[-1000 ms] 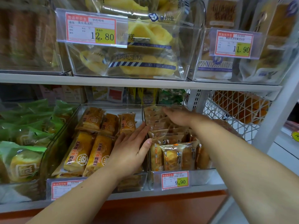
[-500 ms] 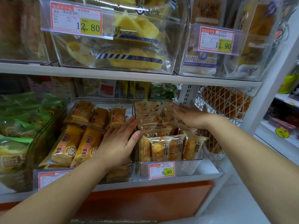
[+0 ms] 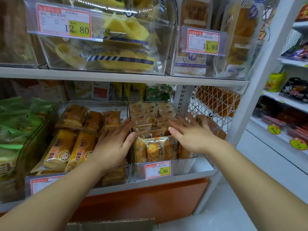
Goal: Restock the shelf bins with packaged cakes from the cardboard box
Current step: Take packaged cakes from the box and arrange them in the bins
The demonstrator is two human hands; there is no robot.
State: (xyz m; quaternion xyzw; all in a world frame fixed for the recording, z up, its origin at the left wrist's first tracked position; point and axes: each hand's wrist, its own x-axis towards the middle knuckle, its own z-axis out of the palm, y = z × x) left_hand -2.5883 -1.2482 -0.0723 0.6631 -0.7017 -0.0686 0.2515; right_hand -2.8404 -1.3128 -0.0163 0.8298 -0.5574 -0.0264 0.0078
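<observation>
- My left hand (image 3: 115, 145) lies open and flat, fingers straight and together, holding nothing. It rests over the right end of the left bin (image 3: 93, 102), with the thumb tip touching the wall it shares with the next bin.
- My right hand (image 3: 191, 135) is open too, fingers straight and spread, gripping nothing. It is over the right side of the bin (image 3: 185, 165), with the fingertips above the packs. It is a little blurred, so I cannot tell whether it touches them.
- The cakes (image 3: 155, 150) stand upright in clear wrappers, packed in rows that fill the bin between my two hands.
- A red and yellow tag (image 3: 158, 170) reading 9.90 is fixed to the front of that bin.
- The left bin holds yellow packs (image 3: 66, 147) lying in rows, with some space at the back.
- Green packs (image 3: 15, 124) fill another bin at the far left.
- A white wire basket (image 3: 215, 104) sits just right of my right hand.
- The shelf (image 3: 116, 77) above carries clear bins of larger cakes, tagged 12.80 and 11.90.
- The torn edge of the box (image 3: 111, 224) shows at the bottom, below my arms and in front of the orange base.
</observation>
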